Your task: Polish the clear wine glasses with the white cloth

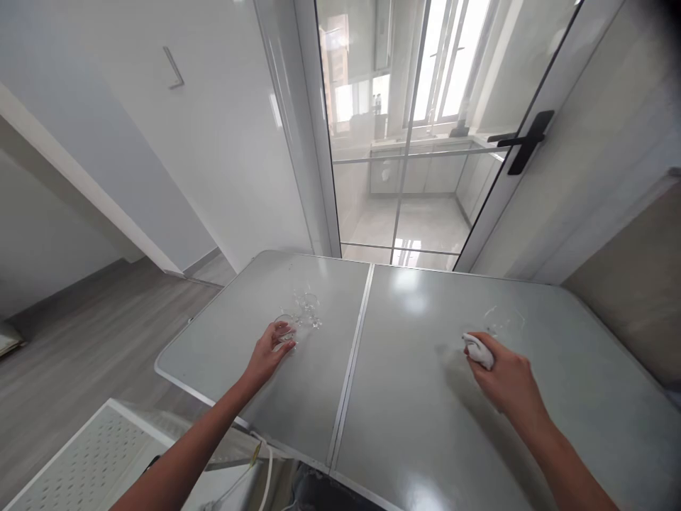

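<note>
On the left half of the folding table (404,397), my left hand (269,351) curls its thumb and fingers round a small clear glass (286,319). Just beyond it stands a second clear glass (308,301), with shiny clear drops or bits, too small to tell, beside it. My right hand (505,372), over the right half, is closed on a bunched white cloth (479,352). Beyond that hand the tabletop carries a clear, wet-looking mark or see-through thing (503,323), which I cannot make out for certain.
A metal-edged seam (354,355) splits the tabletop. Behind the table is a glass door with a black handle (526,142). At the lower left, a white perforated panel (79,461) and a white cable (269,472) lie near the table's front edge.
</note>
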The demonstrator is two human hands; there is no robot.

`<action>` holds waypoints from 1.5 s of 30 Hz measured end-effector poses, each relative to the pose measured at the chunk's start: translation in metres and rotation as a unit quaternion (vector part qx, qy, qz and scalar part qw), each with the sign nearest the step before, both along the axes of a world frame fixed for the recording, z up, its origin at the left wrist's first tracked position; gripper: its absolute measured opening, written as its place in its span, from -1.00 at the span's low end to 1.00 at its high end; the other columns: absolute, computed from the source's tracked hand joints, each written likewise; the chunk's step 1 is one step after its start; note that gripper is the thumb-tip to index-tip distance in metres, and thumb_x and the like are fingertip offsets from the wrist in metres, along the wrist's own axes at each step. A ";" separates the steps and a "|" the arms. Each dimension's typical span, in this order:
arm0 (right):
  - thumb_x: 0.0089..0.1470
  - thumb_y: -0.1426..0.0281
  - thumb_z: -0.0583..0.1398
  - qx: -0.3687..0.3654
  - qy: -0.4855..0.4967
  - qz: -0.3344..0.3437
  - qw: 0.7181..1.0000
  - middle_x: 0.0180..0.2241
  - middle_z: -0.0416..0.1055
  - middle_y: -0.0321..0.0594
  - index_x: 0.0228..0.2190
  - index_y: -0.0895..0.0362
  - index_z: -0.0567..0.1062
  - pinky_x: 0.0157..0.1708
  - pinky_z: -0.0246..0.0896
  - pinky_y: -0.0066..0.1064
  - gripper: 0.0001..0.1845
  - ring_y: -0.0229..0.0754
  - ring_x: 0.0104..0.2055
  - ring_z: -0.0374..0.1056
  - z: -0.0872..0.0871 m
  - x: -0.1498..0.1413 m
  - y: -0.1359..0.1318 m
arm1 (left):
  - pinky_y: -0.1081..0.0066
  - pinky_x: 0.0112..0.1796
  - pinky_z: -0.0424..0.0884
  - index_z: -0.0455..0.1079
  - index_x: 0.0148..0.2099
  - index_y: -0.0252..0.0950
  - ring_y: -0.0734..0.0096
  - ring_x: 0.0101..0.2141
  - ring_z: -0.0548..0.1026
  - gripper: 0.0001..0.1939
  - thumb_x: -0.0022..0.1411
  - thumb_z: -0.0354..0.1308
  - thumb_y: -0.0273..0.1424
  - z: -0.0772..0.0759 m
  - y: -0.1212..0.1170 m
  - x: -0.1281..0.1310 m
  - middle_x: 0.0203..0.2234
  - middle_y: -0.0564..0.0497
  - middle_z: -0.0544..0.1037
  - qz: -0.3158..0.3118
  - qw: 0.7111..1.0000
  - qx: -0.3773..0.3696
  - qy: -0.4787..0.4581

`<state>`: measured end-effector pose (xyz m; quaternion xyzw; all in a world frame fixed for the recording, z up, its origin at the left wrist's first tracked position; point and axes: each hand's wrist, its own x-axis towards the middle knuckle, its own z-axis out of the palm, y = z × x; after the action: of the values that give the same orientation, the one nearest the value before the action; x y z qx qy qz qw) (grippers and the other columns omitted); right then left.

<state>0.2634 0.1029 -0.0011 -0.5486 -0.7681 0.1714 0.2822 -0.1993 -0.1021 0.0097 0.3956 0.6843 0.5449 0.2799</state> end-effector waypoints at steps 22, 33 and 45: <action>-0.01 0.46 0.18 -0.073 0.205 0.103 0.971 -0.22 0.40 -0.15 -0.24 0.07 0.56 -0.23 0.28 -0.31 -0.75 -0.10 -0.25 0.35 0.036 -0.037 -0.029 | 0.41 -0.42 0.49 0.44 0.18 -0.08 0.45 -0.54 0.44 -0.34 0.03 0.46 -0.10 -0.063 0.145 0.144 -0.37 0.02 0.58 -0.291 0.926 0.176 0.167; -0.10 0.34 0.12 -0.102 0.238 -0.074 0.963 -0.55 0.28 -0.37 -0.53 0.09 0.33 -0.44 0.08 -0.46 -0.92 -0.20 -0.46 0.22 0.013 -0.047 -0.049 | 0.50 -0.41 0.49 0.41 0.19 -0.20 0.54 -0.57 0.49 -0.34 0.07 0.44 -0.13 -0.058 0.133 0.145 -0.32 0.09 0.64 -0.262 0.887 0.197 0.325; 0.02 0.51 0.12 0.120 -0.047 -0.167 0.977 -0.17 0.50 -0.02 -0.33 0.10 0.49 -0.11 0.13 -0.21 -0.82 0.10 -0.09 0.36 0.009 -0.093 -0.062 | 0.51 -0.45 0.49 0.45 0.15 -0.23 0.47 -0.55 0.54 -0.35 0.11 0.37 0.01 -0.064 0.134 0.153 -0.36 0.02 0.65 -0.238 0.874 0.215 0.366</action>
<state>0.1707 0.0409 0.0078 -0.6385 -0.6932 0.0023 0.3344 -0.0464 0.0320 -0.0543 0.7678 0.4889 0.4123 0.0389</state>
